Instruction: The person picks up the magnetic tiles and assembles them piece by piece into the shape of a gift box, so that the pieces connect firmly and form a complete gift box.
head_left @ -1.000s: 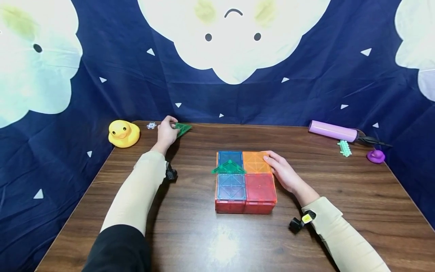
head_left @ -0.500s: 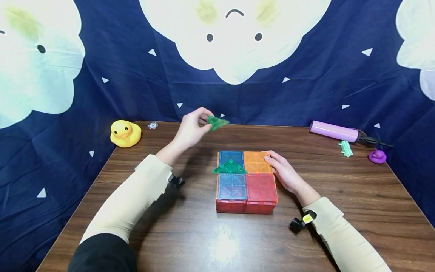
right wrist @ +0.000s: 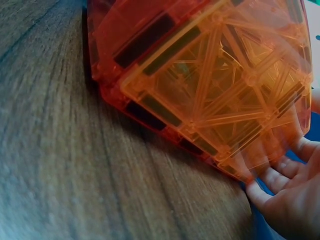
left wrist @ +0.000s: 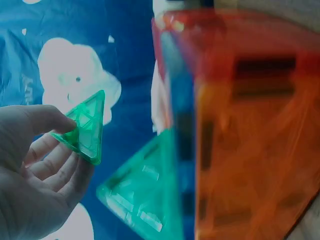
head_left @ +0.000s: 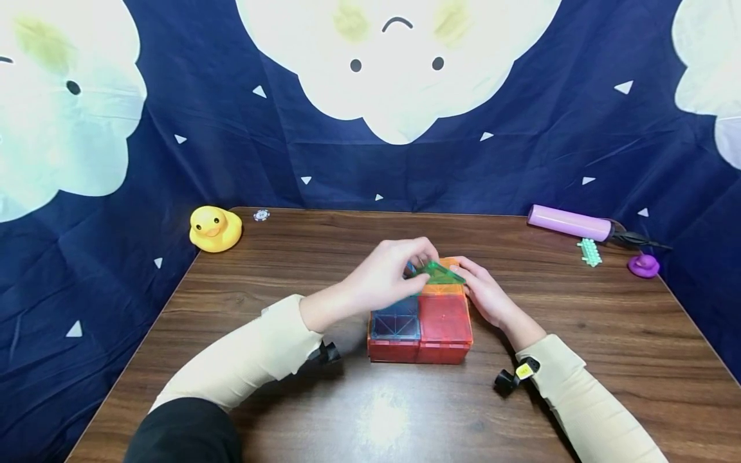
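- The left hand pinches a translucent green triangular magnetic tile just over the orange top panel of the flat multicoloured magnetic-tile box mid-table.
- The right hand, fingers straight, rests against the box's right side.
- No readable writing anywhere.

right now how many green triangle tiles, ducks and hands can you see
green triangle tiles: 2 (one pinched in the left hand, one lying on the tile box)
ducks: 2 (yellow duck, purple duck)
hands: 2 (left hand, right hand)
total: 6
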Motion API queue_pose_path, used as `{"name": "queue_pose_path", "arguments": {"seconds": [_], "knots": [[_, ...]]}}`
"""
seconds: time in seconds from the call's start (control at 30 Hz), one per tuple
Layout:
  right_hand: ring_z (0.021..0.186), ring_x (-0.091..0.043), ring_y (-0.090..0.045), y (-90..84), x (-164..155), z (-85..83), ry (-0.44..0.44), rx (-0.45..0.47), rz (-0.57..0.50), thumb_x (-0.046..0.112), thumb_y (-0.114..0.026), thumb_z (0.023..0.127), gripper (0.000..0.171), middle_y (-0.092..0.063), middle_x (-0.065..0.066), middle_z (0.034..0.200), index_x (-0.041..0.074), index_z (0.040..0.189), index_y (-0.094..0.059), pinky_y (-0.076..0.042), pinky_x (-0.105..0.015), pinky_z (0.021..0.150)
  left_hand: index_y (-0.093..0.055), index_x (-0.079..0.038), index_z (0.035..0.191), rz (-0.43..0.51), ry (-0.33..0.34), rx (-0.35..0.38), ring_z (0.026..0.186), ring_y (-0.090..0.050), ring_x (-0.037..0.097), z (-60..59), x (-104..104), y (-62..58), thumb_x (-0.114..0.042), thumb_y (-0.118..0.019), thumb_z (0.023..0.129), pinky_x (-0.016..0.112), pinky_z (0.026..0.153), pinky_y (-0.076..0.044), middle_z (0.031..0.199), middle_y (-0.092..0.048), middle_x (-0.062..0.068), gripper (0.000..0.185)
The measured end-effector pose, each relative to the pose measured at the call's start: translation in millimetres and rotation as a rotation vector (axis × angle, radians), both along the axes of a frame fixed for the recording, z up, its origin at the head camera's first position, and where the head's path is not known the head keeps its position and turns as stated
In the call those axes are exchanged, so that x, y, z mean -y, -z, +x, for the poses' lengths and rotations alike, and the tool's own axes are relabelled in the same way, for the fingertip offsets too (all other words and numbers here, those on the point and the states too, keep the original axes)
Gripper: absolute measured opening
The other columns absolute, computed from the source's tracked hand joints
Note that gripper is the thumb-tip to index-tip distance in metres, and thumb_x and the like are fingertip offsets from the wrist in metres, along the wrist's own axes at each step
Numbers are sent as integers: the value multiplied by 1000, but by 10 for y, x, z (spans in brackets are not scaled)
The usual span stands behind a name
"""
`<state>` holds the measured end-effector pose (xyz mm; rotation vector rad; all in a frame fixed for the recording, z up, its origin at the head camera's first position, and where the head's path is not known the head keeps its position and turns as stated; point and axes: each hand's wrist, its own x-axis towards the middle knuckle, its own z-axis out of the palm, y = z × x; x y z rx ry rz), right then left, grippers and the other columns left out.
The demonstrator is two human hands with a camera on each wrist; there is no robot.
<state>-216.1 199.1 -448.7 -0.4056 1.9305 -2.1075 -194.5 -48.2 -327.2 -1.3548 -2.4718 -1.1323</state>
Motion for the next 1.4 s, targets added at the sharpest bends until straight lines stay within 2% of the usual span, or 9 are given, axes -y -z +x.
{"name": "queue_pose_path", "arguments": {"seconds": [0.1,0.2,0.4,0.57,0.8,0.93,1.17,1.4], "knots": [[101,-9,-65,-3,8,6,13,3,-1,21,-46,110,27,-65,0,117,6,131,-55,-54,-27,86,-64,-10,105,-40,26,-26,87,-64,8,61,-59,63,-1,-69,89,27,78,-54,96,-69,-2,19],[101,-10,-64,-5,12,7,15,7,-3,21,-47,110,26,-65,-1,116,7,130,-55,-54,-26,85,-63,-9,107,-80,31,-42,88,-64,10,94,-95,117,-1,-68,89,27,81,-54,98,-69,-1,20],[104,-10,-64,-5,15,8,14,22,-25,20,-47,109,27,-64,-2,118,5,132,-53,-54,-27,87,-64,-11,108,-187,-18,-121,87,-64,10,114,-157,190,-1,-71,89,24,74,-53,100,-70,-1,22],[103,-11,-64,-13,15,6,14,13,-16,19,-47,109,29,-64,-2,117,3,132,-53,-55,-27,87,-65,-12,106,-249,-70,-152,83,-64,10,134,-194,207,-4,-71,89,24,66,-52,99,-71,-3,20],[105,-11,-64,-5,12,4,14,11,-8,20,-47,109,31,-64,-2,118,1,134,-51,-54,-27,89,-66,-14,103,-252,-106,-156,75,-62,9,123,-218,234,-5,-72,88,23,62,-49,93,-71,-4,18],[105,-10,-64,-5,12,11,14,19,-16,20,-47,109,31,-64,-2,119,1,134,-51,-54,-27,90,-67,-15,102,-258,-120,-148,76,-62,8,106,-214,249,-5,-72,88,24,64,-50,91,-70,-4,18],[104,-10,-65,-4,12,9,8,23,-15,20,-46,110,32,-64,-2,118,1,135,-50,-54,-28,89,-66,-15,98,-265,-109,-151,74,-61,8,70,-196,261,-6,-74,87,25,64,-50,85,-68,-6,17],[105,-9,-64,-11,14,10,5,36,-6,22,-46,110,33,-62,-2,120,1,135,-49,-54,-27,89,-69,-15,105,-285,-98,-166,80,-68,10,27,-176,234,-8,-76,88,28,71,-53,90,-73,-4,20]]}}
